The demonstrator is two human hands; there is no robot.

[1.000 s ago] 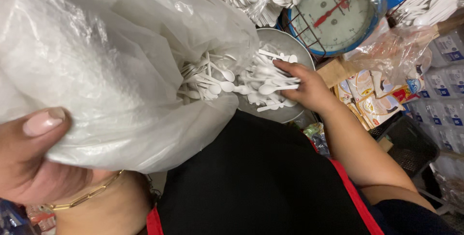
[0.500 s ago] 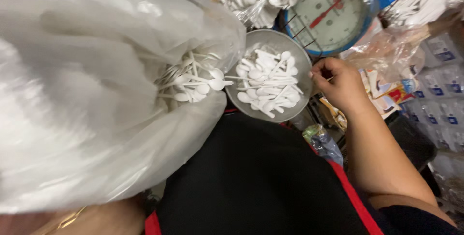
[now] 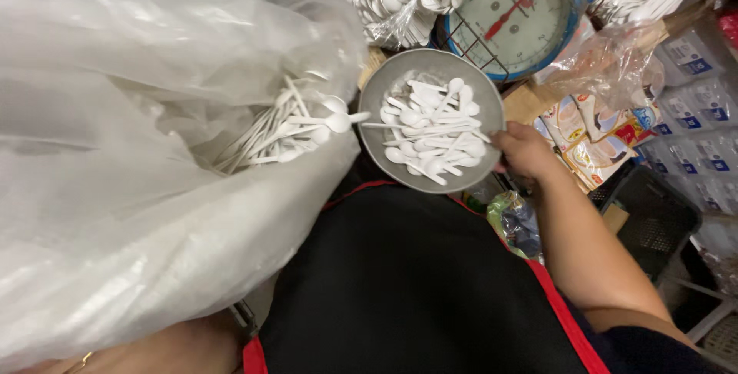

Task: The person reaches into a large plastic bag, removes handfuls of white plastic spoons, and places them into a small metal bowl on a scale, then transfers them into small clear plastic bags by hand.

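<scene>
Centrally, right hand (image 3: 524,152) fingers pinching right rim of metal bowl (image 3: 377,93) holding white plastic spoons (image 3: 432,129). Large clear bag (image 3: 154,151) fills left, spoons spilling from mouth. Left hand hidden; fingers unclear. Scale (image 3: 516,6) far.

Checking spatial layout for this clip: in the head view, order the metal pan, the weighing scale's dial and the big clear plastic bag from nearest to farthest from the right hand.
From the right hand:
1. Metal pan, touching, to its left.
2. Scale dial, above it.
3. Clear plastic bag, far left.
</scene>
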